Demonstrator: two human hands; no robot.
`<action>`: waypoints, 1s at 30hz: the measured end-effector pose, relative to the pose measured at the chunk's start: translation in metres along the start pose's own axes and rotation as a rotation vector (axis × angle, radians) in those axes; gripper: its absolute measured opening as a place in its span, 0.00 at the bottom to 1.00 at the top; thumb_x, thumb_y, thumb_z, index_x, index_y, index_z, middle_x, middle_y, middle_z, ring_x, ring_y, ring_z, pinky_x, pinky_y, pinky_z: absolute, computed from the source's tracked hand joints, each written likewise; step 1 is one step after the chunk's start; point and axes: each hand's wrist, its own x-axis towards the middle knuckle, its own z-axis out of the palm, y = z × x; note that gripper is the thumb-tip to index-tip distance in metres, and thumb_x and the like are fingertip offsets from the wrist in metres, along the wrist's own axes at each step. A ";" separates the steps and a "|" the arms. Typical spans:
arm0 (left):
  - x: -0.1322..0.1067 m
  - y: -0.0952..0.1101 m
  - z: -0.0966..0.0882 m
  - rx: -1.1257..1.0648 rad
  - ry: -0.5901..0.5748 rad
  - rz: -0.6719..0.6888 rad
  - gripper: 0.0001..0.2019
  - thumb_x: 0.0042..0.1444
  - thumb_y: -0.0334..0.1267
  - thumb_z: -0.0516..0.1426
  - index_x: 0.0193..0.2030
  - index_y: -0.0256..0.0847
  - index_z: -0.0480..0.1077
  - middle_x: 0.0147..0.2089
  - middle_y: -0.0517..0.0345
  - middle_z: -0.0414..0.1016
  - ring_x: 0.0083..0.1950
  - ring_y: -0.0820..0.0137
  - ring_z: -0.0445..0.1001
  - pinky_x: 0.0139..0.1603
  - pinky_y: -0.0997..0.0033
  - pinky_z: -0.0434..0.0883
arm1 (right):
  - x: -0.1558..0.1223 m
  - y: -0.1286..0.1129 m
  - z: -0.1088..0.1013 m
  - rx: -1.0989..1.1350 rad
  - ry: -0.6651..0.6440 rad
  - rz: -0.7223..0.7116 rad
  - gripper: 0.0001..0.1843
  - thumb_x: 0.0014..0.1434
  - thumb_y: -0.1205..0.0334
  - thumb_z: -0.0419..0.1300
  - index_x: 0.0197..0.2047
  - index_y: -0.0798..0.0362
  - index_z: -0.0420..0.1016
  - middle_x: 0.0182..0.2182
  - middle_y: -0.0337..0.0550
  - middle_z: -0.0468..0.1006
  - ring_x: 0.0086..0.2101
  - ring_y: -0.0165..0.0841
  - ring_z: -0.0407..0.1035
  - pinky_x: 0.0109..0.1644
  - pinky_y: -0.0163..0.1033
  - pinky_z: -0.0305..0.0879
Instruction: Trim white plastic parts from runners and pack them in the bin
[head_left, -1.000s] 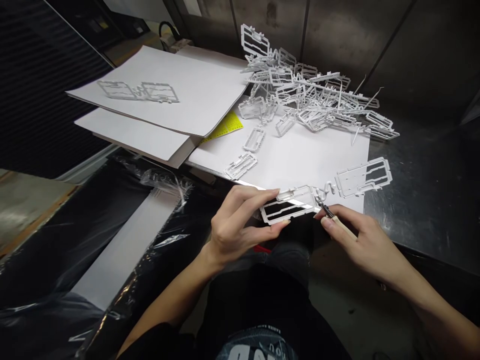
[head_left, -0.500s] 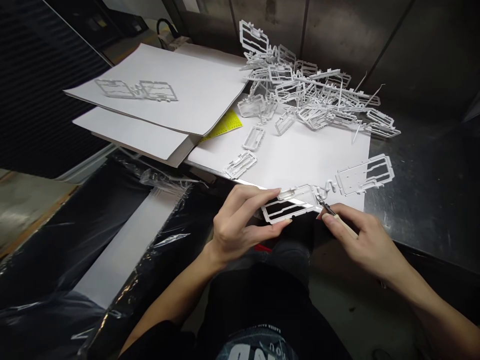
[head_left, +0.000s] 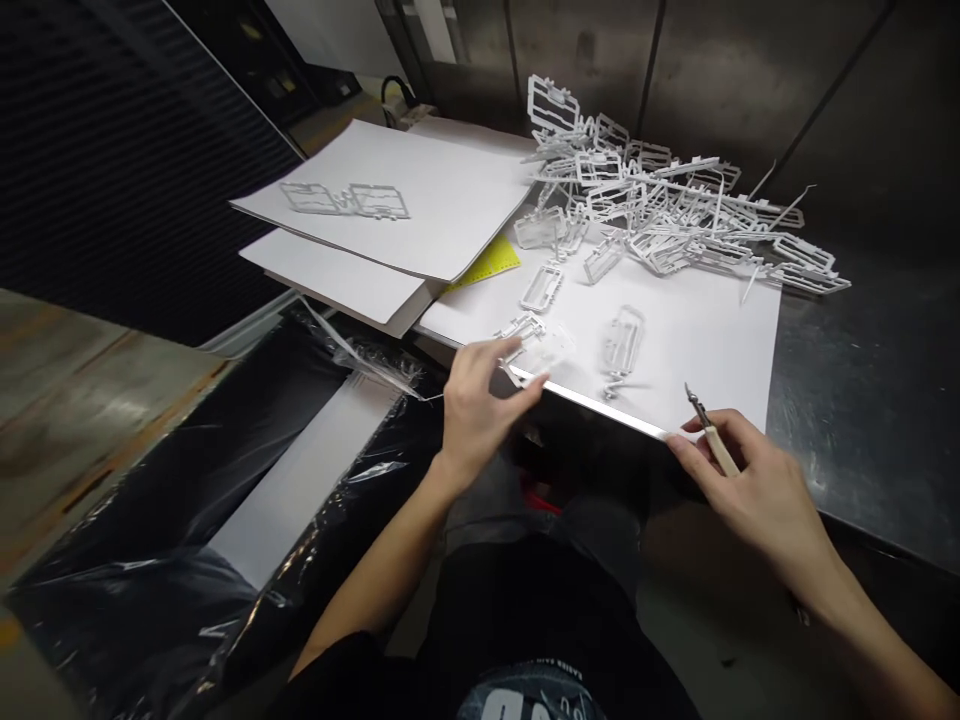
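Observation:
My left hand (head_left: 484,400) is over the front edge of the sheet, thumb and index finger apart. A blurred white plastic frame (head_left: 555,348) is just past its fingertips; any contact is hard to make out. Behind those fingers another white frame (head_left: 523,328) lies partly covered. My right hand (head_left: 742,470) is closed around the pale handle of slim nippers (head_left: 709,425), their metal tip pointing up and away. Between the hands, a blurred white frame (head_left: 624,340) with a curled runner stub (head_left: 611,388) is over the white sheet (head_left: 690,330).
A tangled heap of white frames and runners (head_left: 675,210) sits at the back. Stacked white boards (head_left: 420,165) on the left carry a joined frame pair (head_left: 379,200), with a yellow sheet (head_left: 487,262) beside them. Below left is a black plastic-wrapped container (head_left: 225,500).
The joined pair has come apart into two blurred frames. My left hand has moved left with its piece; my right hand has drawn back with the nippers. The view has shifted.

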 end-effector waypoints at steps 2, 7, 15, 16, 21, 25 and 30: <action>0.009 -0.027 0.003 0.057 0.000 -0.066 0.20 0.61 0.42 0.71 0.56 0.39 0.78 0.52 0.49 0.82 0.55 0.59 0.80 0.58 0.56 0.79 | 0.004 0.002 0.007 -0.008 0.071 -0.049 0.25 0.62 0.33 0.67 0.45 0.47 0.75 0.35 0.42 0.83 0.33 0.40 0.77 0.37 0.41 0.67; 0.023 -0.058 0.011 0.153 -0.223 -0.183 0.26 0.62 0.44 0.69 0.64 0.39 0.73 0.63 0.44 0.79 0.65 0.53 0.75 0.70 0.50 0.72 | 0.024 -0.008 0.038 0.017 0.234 -0.324 0.30 0.65 0.30 0.64 0.49 0.50 0.74 0.43 0.49 0.81 0.36 0.41 0.78 0.38 0.43 0.71; 0.025 -0.050 0.011 0.095 -0.343 -0.087 0.28 0.64 0.43 0.67 0.68 0.39 0.69 0.64 0.43 0.79 0.65 0.54 0.76 0.69 0.50 0.74 | 0.057 -0.034 0.073 0.171 0.259 -0.431 0.10 0.71 0.50 0.58 0.44 0.47 0.69 0.36 0.44 0.81 0.34 0.39 0.77 0.37 0.41 0.70; 0.025 -0.047 0.010 0.096 -0.334 -0.052 0.30 0.64 0.43 0.67 0.70 0.39 0.68 0.66 0.42 0.77 0.67 0.53 0.74 0.71 0.49 0.73 | 0.059 -0.034 0.070 0.194 0.265 -0.407 0.09 0.70 0.52 0.59 0.44 0.47 0.68 0.35 0.42 0.81 0.34 0.38 0.77 0.38 0.40 0.70; 0.027 -0.024 0.020 0.021 -0.336 0.171 0.31 0.67 0.40 0.65 0.74 0.39 0.62 0.70 0.40 0.72 0.72 0.54 0.70 0.74 0.47 0.69 | 0.066 -0.034 0.055 0.296 0.189 -0.307 0.19 0.60 0.48 0.69 0.46 0.47 0.68 0.43 0.43 0.83 0.34 0.37 0.79 0.41 0.42 0.73; 0.030 -0.006 0.037 -0.084 -0.393 0.248 0.25 0.71 0.37 0.60 0.72 0.38 0.65 0.67 0.41 0.75 0.70 0.55 0.72 0.72 0.47 0.72 | 0.074 -0.040 0.064 0.445 0.048 -0.278 0.21 0.57 0.45 0.71 0.43 0.47 0.68 0.41 0.41 0.84 0.36 0.38 0.79 0.44 0.44 0.75; 0.032 0.014 0.037 -0.132 -0.369 0.279 0.33 0.70 0.39 0.62 0.78 0.40 0.57 0.73 0.38 0.69 0.75 0.55 0.69 0.75 0.47 0.70 | 0.075 -0.046 0.053 0.937 0.093 -0.143 0.24 0.54 0.49 0.78 0.40 0.48 0.69 0.34 0.36 0.80 0.36 0.33 0.78 0.44 0.40 0.76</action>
